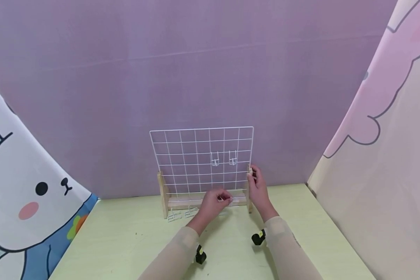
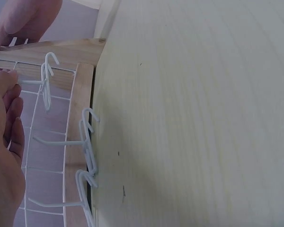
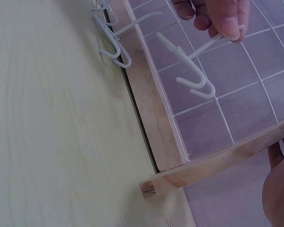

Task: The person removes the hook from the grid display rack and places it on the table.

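A white wire grid panel [image 1: 196, 155] stands upright in a wooden base [image 1: 182, 202] at the back of a pale green table [image 1: 126, 241]. Two white hooks [image 1: 214, 159] hang on the grid, right of its middle. My left hand [image 1: 227, 199] pinches a white wire hook [image 3: 194, 61] low in front of the grid, close to the base rail. My right hand [image 1: 251, 174] grips the grid's right edge at the top of the wooden side post [image 3: 217, 165]. In the left wrist view the held hook [image 2: 43, 82] sticks out from my fingertips [image 2: 7, 78].
Loose white hooks [image 1: 182, 214] lie on the table against the base's left half, also in the left wrist view [image 2: 87, 142]. Purple cloth [image 1: 196, 70] hangs behind the grid, with printed cloth walls left and right. Bare tabletop lies in front.
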The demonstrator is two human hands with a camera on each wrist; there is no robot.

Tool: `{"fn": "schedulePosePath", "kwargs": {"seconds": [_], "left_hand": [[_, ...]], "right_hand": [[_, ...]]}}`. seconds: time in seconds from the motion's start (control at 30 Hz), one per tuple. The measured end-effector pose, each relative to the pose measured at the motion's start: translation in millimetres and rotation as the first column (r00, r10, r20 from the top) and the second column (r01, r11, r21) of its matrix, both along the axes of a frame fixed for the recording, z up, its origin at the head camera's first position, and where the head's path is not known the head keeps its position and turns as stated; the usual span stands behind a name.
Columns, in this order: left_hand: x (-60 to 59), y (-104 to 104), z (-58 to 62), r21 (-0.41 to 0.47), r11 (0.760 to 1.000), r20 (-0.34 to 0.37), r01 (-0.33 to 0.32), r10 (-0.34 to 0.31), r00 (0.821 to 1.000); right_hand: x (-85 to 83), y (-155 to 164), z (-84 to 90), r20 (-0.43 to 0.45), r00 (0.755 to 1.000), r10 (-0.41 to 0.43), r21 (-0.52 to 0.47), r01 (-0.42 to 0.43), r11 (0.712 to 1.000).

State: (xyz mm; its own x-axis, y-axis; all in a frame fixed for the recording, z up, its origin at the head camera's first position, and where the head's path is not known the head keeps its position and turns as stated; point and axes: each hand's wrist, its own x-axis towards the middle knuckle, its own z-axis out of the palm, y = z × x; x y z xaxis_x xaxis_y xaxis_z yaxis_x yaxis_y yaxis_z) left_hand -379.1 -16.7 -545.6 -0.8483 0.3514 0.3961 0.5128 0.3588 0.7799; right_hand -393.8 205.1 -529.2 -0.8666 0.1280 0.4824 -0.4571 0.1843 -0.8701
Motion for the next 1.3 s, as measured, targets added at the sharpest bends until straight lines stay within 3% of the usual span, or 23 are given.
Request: {"fn": "schedulePosePath", "kwargs": {"seconds": [0.97,1.3], "left_hand": [[-3.5,9,-20.9,0.028,1.0,0.06,0.011,-0.012,0.998],[-1.2,11,-24.9,0.007,1.0,0.061,-0.023,0.022,0.998]], "right_hand": [[-1.4,-1,0.4,0.0,1.0,-0.016,0.017,0.016,1.0],[-2.6,-1,-0.8,-0.025,1.0,-0.002,-0.014,0.002,1.0]]}}
